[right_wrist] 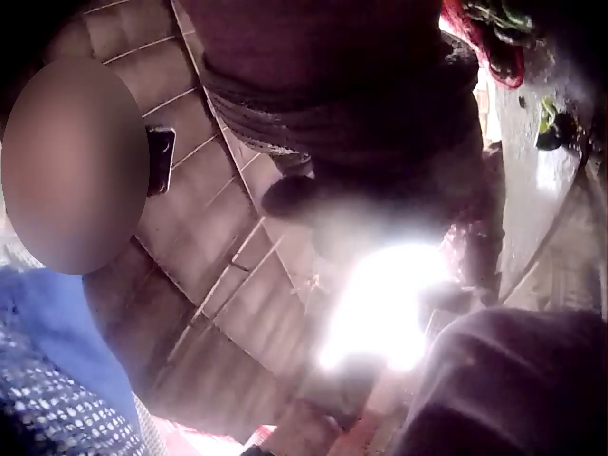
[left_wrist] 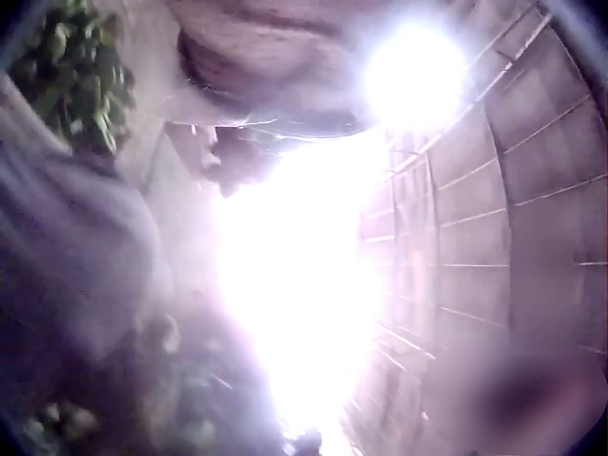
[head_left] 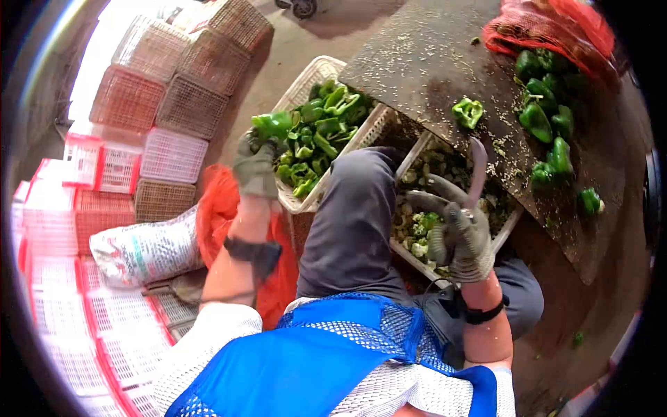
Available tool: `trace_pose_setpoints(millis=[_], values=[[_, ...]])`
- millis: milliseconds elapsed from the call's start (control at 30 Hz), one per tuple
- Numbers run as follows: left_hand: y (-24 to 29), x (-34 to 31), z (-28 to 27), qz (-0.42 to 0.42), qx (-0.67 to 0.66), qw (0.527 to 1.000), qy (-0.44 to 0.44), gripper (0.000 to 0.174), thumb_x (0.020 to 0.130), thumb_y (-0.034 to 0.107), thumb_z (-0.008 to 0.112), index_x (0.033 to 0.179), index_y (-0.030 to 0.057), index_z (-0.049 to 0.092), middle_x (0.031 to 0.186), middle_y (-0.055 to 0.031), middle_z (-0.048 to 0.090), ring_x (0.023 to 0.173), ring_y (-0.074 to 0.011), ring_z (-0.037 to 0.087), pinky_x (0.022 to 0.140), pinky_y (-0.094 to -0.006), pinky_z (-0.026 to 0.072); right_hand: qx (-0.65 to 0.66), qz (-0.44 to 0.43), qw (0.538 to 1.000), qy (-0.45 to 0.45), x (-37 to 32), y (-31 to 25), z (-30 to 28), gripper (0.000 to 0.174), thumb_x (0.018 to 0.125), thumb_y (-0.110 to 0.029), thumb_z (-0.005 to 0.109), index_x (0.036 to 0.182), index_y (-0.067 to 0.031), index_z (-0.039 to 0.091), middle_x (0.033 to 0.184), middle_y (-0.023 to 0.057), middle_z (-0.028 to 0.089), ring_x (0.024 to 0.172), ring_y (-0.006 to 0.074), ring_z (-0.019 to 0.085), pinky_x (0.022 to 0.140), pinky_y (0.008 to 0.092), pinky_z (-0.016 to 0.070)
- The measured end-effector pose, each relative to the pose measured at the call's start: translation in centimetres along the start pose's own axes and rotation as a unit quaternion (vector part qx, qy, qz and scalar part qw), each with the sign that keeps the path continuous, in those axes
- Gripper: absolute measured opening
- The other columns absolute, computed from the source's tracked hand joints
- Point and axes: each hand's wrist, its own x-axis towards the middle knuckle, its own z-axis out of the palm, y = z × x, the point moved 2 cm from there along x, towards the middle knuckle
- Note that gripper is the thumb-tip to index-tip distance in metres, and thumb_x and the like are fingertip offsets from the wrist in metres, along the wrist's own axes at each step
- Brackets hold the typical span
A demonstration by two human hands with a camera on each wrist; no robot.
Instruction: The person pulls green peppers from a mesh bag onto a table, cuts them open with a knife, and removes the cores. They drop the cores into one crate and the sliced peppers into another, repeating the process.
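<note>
My gloved left hand (head_left: 256, 163) holds a green bell pepper (head_left: 272, 125) over the left edge of a white crate (head_left: 294, 201) heaped with cut green peppers (head_left: 326, 132). In my gloved right hand (head_left: 464, 240) is a knife, its curved blade (head_left: 478, 170) pointing up and away from me; some fingers stretch out to the left. Beneath that hand sits a second crate (head_left: 511, 226) with pale pepper cores and scraps (head_left: 420, 233). Both wrist views are washed out by glare, and neither shows what the hands hold.
A board (head_left: 424, 55) strewn with seeds carries a cut pepper (head_left: 467, 112), whole peppers (head_left: 535, 121) and a red mesh sack (head_left: 556, 31). Stacked crates (head_left: 125, 97) line the left side. A filled white sack (head_left: 149, 250) lies near red netting (head_left: 215, 208). My knee (head_left: 354, 187) rises between the crates.
</note>
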Motion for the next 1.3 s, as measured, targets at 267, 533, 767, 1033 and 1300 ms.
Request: trace_pose_setpoints(millis=[267, 533, 767, 1033, 1300], values=[[-3.7, 4.4, 9.2, 0.049, 0.435, 0.869, -0.230, 0.031, 0.083, 0.013, 0.073, 0.112, 0.0032, 0.067, 0.111, -0.0133, 0.068, 0.104, -0.0274, 0.064, 0.092, -0.0327, 0.0497, 0.020, 0.017, 0.990, 0.138, -1.8, 0.4, -5.3, 0.038, 0.097, -0.022, 0.060, 0.126, 0.0025, 0.057, 0.099, 0.0103, 0.072, 0.060, 0.0066, 0.060, 0.054, 0.0193, 0.0476], [-18.6, 4.7, 29.7, -0.374, 0.025, 0.838, -0.398, 0.034, 0.092, 0.016, 0.060, 0.124, 0.0025, 0.061, 0.110, -0.0062, 0.065, 0.100, -0.0169, 0.061, 0.093, -0.0326, 0.0496, -0.329, -0.096, 0.926, 0.159, -0.4, 0.8, -8.0, 0.022, 0.090, -0.017, 0.063, 0.109, -0.0056, 0.066, 0.106, 0.0133, 0.065, 0.096, 0.0255, 0.064, 0.081, 0.0331, 0.0541], [-22.5, 8.6, 29.4, -0.366, 0.106, 0.777, -0.501, 0.041, 0.098, 0.017, 0.048, 0.137, 0.0011, 0.049, 0.126, -0.0099, 0.060, 0.112, -0.0214, 0.058, 0.101, -0.0328, 0.0452, -0.264, 0.019, 0.929, 0.257, 2.6, 3.8, -9.1, 0.039, 0.081, -0.036, 0.064, 0.105, -0.0055, 0.067, 0.087, 0.0204, 0.069, 0.082, 0.0345, 0.067, 0.075, 0.0410, 0.0526], [-16.0, 13.4, 22.1, -0.131, 0.322, 0.857, -0.380, 0.012, 0.097, 0.011, 0.055, 0.107, 0.0043, 0.058, 0.102, -0.0023, 0.063, 0.088, -0.0117, 0.059, 0.074, -0.0267, 0.0489, -0.627, -0.150, 0.748, 0.157, 0.1, 2.0, -8.2, 0.044, 0.082, -0.017, 0.061, 0.124, -0.0052, 0.057, 0.096, 0.0172, 0.063, 0.080, 0.0318, 0.061, 0.068, 0.0383, 0.0511], [-6.6, 12.5, 3.5, -0.102, 0.417, 0.889, -0.159, 0.013, 0.083, 0.009, 0.071, 0.092, 0.0063, 0.062, 0.079, 0.0011, 0.061, 0.066, -0.0071, 0.053, 0.059, -0.0237, 0.0455, -0.240, -0.008, 0.952, 0.191, -1.7, 0.4, -8.2, 0.032, 0.088, -0.023, 0.067, 0.113, -0.0025, 0.064, 0.071, 0.0043, 0.059, 0.065, 0.0121, 0.054, 0.062, 0.0293, 0.0471]])
